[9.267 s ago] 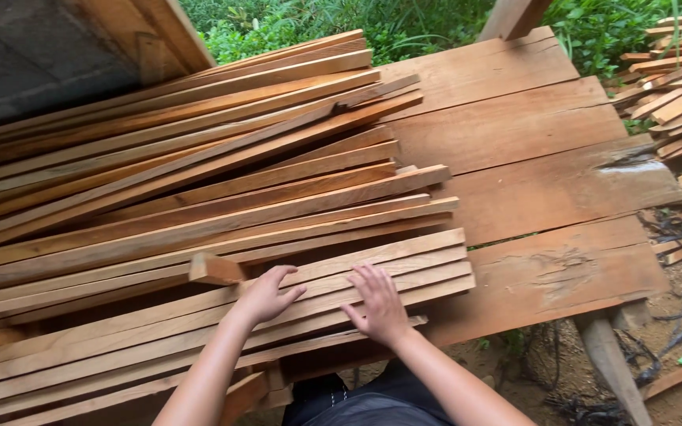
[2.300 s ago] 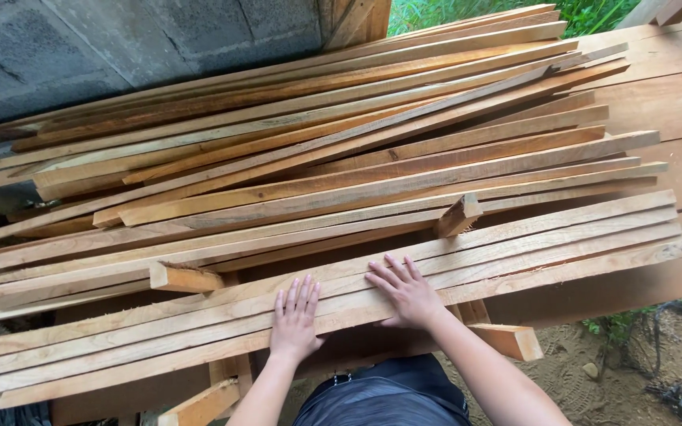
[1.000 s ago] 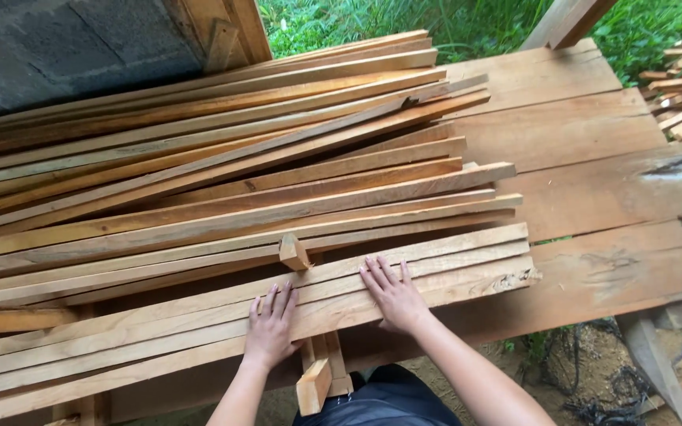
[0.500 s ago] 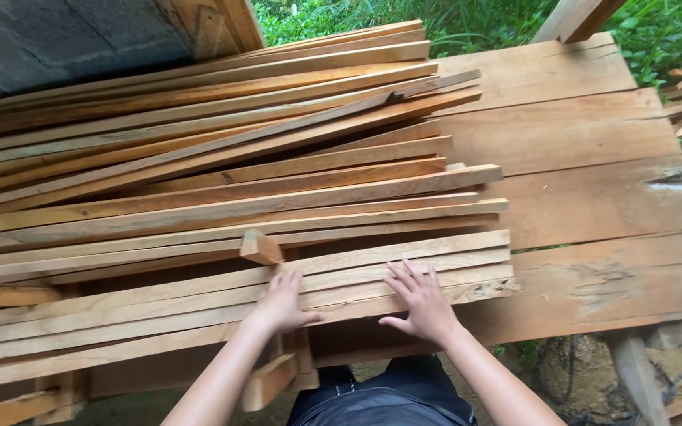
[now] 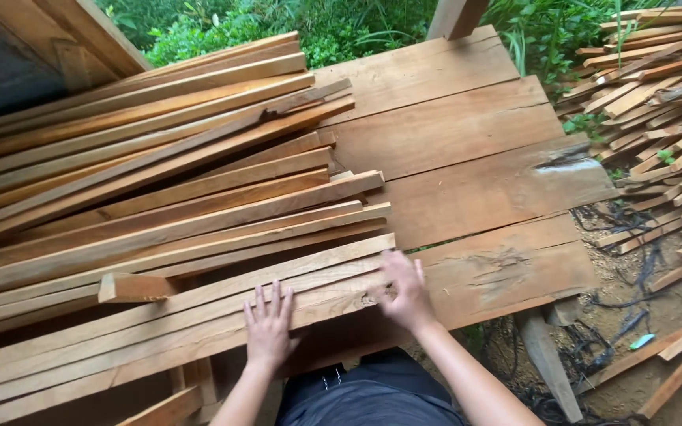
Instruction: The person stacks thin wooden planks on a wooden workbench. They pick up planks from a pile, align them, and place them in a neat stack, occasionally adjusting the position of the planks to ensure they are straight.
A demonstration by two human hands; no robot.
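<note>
Both hands lie flat, palms down, on the nearest row of wood slats (image 5: 159, 331) at approx 6 o'clock on the plank bench (image 5: 467, 150). Left hand (image 5: 268, 325): fingers spread open, pressing the top face, gripping nothing. Right hand (image 5: 404, 290): a bit blurred, fingers open too, resting at the slats' right ends near the bench edge. The slats are long, thin, pale strips laid side by side, running from 9 toward 3 o'clock. They look stiff lengthwise but prob. light each, rough-sawn, so not slippery; splinters likely. Best hold, in my view: near the ends or w/ both hands well apart, since a long strip would sag or swing. A short offcut block (image 5: 132, 286) sits on the stack at 9 o'clock. More slats (image 5: 159, 150) are piled behind, toward 11 o'clock. Scrap pieces (image 5: 657, 87) lie on the ground at 2 o'clock.
</note>
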